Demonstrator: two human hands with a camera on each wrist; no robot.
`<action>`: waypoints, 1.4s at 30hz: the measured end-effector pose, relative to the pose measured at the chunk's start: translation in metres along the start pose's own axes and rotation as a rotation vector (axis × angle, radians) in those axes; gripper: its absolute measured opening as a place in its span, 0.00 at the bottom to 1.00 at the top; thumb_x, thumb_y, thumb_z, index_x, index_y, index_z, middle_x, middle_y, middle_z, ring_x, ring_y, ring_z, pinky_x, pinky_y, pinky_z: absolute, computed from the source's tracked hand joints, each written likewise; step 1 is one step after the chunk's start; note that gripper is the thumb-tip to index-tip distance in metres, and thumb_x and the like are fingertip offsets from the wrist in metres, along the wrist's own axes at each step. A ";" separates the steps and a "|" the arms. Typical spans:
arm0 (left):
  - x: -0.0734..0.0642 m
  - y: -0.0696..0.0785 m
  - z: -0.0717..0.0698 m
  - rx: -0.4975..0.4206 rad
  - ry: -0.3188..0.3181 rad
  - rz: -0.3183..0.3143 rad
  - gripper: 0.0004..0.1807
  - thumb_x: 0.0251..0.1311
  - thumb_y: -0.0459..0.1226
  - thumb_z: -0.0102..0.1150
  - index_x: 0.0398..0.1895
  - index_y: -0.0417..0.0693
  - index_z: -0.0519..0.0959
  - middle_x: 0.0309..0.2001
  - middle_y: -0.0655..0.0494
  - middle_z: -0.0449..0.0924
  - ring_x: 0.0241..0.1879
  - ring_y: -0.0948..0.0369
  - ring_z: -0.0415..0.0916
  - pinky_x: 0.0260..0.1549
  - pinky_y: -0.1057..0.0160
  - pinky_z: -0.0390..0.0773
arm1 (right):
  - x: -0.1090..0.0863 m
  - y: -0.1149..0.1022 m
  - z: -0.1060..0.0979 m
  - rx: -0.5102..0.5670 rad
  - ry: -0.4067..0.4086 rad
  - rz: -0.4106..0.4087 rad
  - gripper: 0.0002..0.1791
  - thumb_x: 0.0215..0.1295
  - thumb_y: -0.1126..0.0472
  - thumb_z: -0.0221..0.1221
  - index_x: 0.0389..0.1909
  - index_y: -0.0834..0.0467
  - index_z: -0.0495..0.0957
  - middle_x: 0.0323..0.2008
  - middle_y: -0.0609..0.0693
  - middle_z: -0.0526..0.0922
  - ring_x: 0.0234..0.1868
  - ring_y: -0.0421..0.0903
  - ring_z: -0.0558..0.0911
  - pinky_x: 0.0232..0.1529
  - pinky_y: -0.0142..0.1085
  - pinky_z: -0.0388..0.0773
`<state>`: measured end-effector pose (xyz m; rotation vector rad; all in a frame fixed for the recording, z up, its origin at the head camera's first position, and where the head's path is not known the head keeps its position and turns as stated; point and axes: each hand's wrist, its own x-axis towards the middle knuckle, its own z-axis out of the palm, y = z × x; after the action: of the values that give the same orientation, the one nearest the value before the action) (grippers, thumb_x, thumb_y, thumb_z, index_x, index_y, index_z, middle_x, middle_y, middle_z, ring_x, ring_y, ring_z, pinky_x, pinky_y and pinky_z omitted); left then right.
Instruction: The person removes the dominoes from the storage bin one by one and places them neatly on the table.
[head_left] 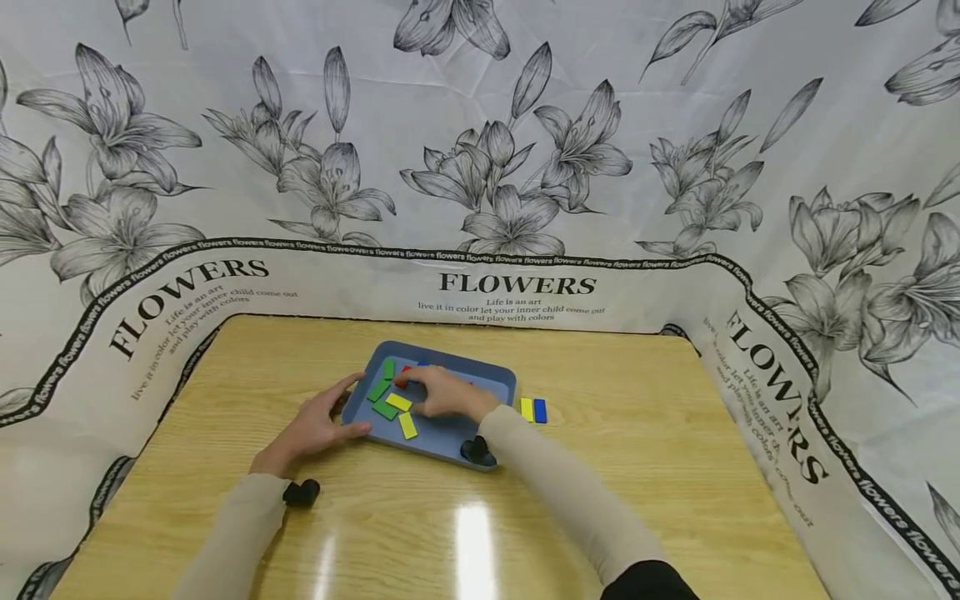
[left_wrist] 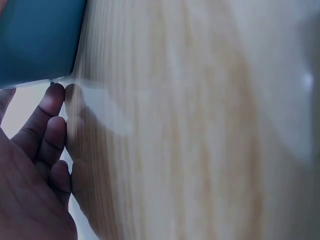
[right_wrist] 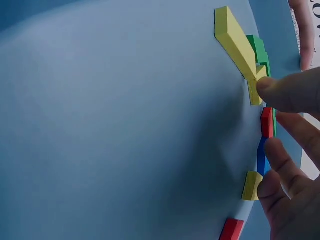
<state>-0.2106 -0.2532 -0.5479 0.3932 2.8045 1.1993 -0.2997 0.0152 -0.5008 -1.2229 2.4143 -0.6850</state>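
Observation:
A blue-grey tray (head_left: 442,437) lies on the table with flat coloured blocks inside. My left hand (head_left: 318,423) grips the tray's left end, thumb at the near edge and fingers along the side. Over the tray's middle, my right hand (head_left: 448,393) reaches down with thumb and forefinger apart. Its forefinger is beside a red block (head_left: 403,375); whether it touches is unclear. Several green blocks (head_left: 378,390) and two yellow blocks (head_left: 398,402) lie left of that hand. In the right wrist view, a blue block (right_wrist: 262,155), another yellow block (right_wrist: 251,186) and a second red block (right_wrist: 231,230) show.
Just right of the tray, a yellow block (head_left: 527,409) and a blue block (head_left: 540,410) lie side by side on the wooden table (head_left: 637,450). A flower-printed cloth (head_left: 517,287) rises behind the table and along its sides.

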 end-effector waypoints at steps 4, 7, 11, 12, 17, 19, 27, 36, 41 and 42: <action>0.000 0.002 0.003 -0.007 0.006 0.004 0.51 0.59 0.54 0.72 0.82 0.55 0.57 0.56 0.47 0.82 0.51 0.56 0.80 0.57 0.42 0.73 | 0.002 0.003 0.005 -0.004 0.003 0.000 0.32 0.65 0.68 0.63 0.71 0.58 0.73 0.70 0.53 0.76 0.72 0.50 0.73 0.74 0.47 0.65; 0.000 0.002 0.005 -0.016 0.004 0.010 0.51 0.60 0.53 0.72 0.82 0.54 0.57 0.57 0.47 0.82 0.51 0.57 0.80 0.56 0.43 0.74 | 0.003 0.004 0.006 -0.005 -0.005 0.007 0.33 0.64 0.70 0.62 0.71 0.56 0.74 0.69 0.52 0.77 0.70 0.48 0.75 0.69 0.42 0.70; 0.000 0.002 0.007 -0.024 0.005 0.020 0.51 0.60 0.52 0.72 0.82 0.53 0.57 0.56 0.47 0.82 0.49 0.59 0.80 0.54 0.46 0.75 | 0.004 0.004 0.007 0.014 -0.022 0.016 0.34 0.61 0.72 0.60 0.71 0.54 0.75 0.67 0.51 0.79 0.58 0.45 0.81 0.53 0.35 0.75; 0.000 0.002 0.007 -0.025 0.006 0.023 0.51 0.60 0.52 0.72 0.82 0.52 0.57 0.56 0.48 0.82 0.48 0.59 0.80 0.53 0.46 0.75 | 0.004 0.004 0.007 0.019 -0.026 0.018 0.34 0.61 0.72 0.60 0.71 0.54 0.75 0.67 0.51 0.79 0.54 0.44 0.81 0.49 0.34 0.74; 0.001 0.002 0.007 -0.035 0.010 0.035 0.51 0.59 0.51 0.73 0.82 0.52 0.57 0.54 0.48 0.83 0.47 0.59 0.80 0.52 0.48 0.76 | 0.005 0.002 0.007 0.035 -0.044 0.032 0.35 0.60 0.75 0.58 0.70 0.51 0.77 0.66 0.51 0.80 0.29 0.41 0.68 0.36 0.31 0.68; 0.001 0.003 0.007 -0.038 0.011 0.036 0.50 0.59 0.51 0.73 0.82 0.53 0.57 0.54 0.48 0.83 0.48 0.59 0.80 0.53 0.47 0.76 | 0.006 0.001 0.008 0.028 -0.048 0.036 0.35 0.60 0.75 0.57 0.68 0.50 0.78 0.66 0.50 0.81 0.26 0.41 0.65 0.34 0.31 0.66; 0.000 0.002 0.005 -0.016 0.009 0.022 0.51 0.59 0.53 0.73 0.82 0.53 0.58 0.54 0.49 0.83 0.48 0.59 0.80 0.55 0.45 0.74 | 0.006 0.002 0.007 -0.043 -0.047 -0.004 0.29 0.61 0.69 0.65 0.65 0.53 0.81 0.64 0.49 0.82 0.62 0.45 0.80 0.63 0.36 0.74; 0.000 0.001 0.001 -0.005 0.021 0.004 0.51 0.59 0.54 0.72 0.82 0.55 0.58 0.58 0.45 0.81 0.53 0.54 0.79 0.59 0.41 0.72 | -0.005 0.015 -0.001 -0.116 0.029 0.037 0.26 0.62 0.57 0.71 0.62 0.55 0.83 0.59 0.53 0.83 0.60 0.50 0.78 0.67 0.46 0.69; 0.000 -0.003 0.002 -0.038 0.013 0.008 0.50 0.60 0.53 0.72 0.82 0.55 0.57 0.59 0.45 0.81 0.52 0.55 0.80 0.57 0.44 0.74 | -0.011 0.021 -0.002 -0.111 0.040 0.074 0.26 0.63 0.54 0.71 0.62 0.54 0.82 0.62 0.54 0.81 0.63 0.52 0.75 0.67 0.47 0.66; 0.000 -0.003 0.003 -0.042 0.011 0.009 0.50 0.60 0.53 0.72 0.82 0.54 0.57 0.59 0.46 0.81 0.53 0.55 0.81 0.56 0.44 0.75 | -0.012 0.021 -0.001 -0.107 0.041 0.082 0.27 0.63 0.53 0.71 0.62 0.54 0.82 0.62 0.54 0.80 0.63 0.53 0.74 0.67 0.47 0.66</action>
<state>-0.2103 -0.2536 -0.5519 0.3975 2.7842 1.2638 -0.3071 0.0362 -0.5103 -1.1524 2.5486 -0.5689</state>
